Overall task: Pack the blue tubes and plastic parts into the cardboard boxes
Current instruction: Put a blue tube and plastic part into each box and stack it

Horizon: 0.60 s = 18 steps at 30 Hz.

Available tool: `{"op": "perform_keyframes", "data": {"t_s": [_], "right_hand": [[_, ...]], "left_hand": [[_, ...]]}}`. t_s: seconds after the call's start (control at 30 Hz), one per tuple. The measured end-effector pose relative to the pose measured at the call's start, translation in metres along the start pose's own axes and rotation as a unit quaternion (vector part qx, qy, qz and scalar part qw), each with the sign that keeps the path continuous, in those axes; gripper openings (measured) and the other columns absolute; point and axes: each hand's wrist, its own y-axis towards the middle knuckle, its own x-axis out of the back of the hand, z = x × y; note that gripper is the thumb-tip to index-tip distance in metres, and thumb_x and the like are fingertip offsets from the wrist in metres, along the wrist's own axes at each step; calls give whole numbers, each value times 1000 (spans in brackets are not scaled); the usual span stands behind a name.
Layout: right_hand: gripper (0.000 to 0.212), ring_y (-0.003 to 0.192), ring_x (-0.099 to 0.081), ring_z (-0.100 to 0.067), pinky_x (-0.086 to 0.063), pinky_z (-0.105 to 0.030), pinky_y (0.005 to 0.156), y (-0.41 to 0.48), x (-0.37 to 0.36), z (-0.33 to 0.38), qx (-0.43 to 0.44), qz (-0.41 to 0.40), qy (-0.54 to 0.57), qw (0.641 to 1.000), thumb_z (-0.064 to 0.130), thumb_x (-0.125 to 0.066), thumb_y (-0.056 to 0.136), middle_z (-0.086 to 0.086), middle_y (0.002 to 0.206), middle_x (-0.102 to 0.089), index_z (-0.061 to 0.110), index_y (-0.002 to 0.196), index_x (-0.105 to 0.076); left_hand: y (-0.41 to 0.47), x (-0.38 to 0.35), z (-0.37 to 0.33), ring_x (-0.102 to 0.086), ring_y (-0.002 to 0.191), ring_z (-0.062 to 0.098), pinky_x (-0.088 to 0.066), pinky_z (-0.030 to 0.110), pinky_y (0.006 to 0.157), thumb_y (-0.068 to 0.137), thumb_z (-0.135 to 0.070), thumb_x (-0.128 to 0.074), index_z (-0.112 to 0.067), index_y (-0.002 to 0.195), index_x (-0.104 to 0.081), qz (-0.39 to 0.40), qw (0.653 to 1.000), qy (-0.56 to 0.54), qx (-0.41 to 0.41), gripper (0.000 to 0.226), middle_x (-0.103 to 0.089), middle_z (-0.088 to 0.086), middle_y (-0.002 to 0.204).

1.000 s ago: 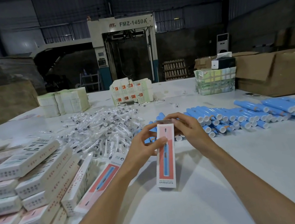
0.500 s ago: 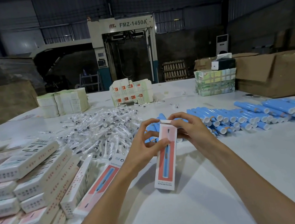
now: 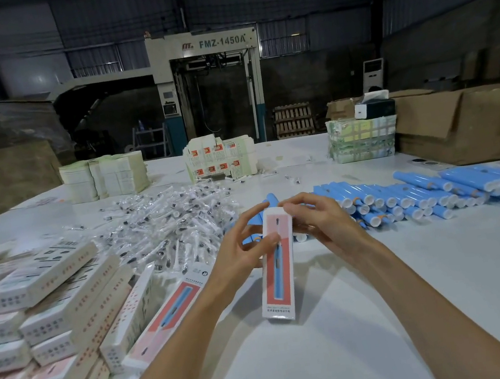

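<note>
Over the middle of the white table [image 3: 424, 292], a slim cardboard box [image 3: 276, 267] with a red front panel and a blue tube printed on it is held tilted, its top end away from the person and its lower end close to the tabletop. The left hand [image 3: 239, 254] grips the box's upper left side, with the thumb pressed on the printed face and the fingers curled round behind the edge. The right hand [image 3: 324, 226] pinches the top end, its fingers bent over the closing flap; whether that flap is fully tucked in is hard to tell from this angle.

Just behind the box and stretching off to its right lie the blue tubes [image 3: 425, 196], a loose row with white caps facing the person. Behind the box to its left is a heap of clear-wrapped plastic parts [image 3: 168, 222]. Directly left of the box a matching box [image 3: 167, 319] lies flat under the left forearm, and further left stands a rough stack of packed boxes [image 3: 49, 322].

Far behind the box, at the back edge of the table, sit bundles of flat cartons [image 3: 220, 158], with a brown shipping carton [image 3: 463, 127] off to the right. Beyond these stands a machine [image 3: 212, 89] marked FMZ-1450A.
</note>
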Motion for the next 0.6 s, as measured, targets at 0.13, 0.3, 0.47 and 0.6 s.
{"op": "perform_keyframes", "data": {"t_s": [0.13,0.3,0.47,0.6], "right_hand": [[10,101,-76,-24,-61,-35,88,1,-4,-9,45,-34,-60,997,18,-76,95,-6,103,-79,19,105,-79],[9,97,-76,-25,-60,-33,82,1,-4,-11,66,-45,-81,993,18,-75,97,-5,99,-80,16,102,-81],[12,97,-75,-17,-60,-30,80,3,-8,-18,64,-64,-121,989,17,-68,101,0,102,-79,15,108,-78],[43,123,-62,-11,-56,-37,99,2,-27,-32,52,-81,-278,956,38,-54,108,9,141,-54,29,149,-51]], "left_hand": [[-1,2,2,-79,103,23,-66,34,75,98,-34,-79,-48,142,-57,-9,1000,-8,4,51,-77,-4,110],[-1,1,3,-79,100,23,-66,35,75,98,-31,-80,-43,141,-59,-10,1000,-5,-3,49,-78,-2,109],[1,-5,9,-79,98,24,-66,36,72,97,-26,-81,-40,136,-62,-25,1000,-16,2,45,-77,4,107],[4,-12,16,-79,97,25,-66,35,67,96,-21,-82,-38,125,-60,-100,993,-60,31,40,-74,14,114]]}}
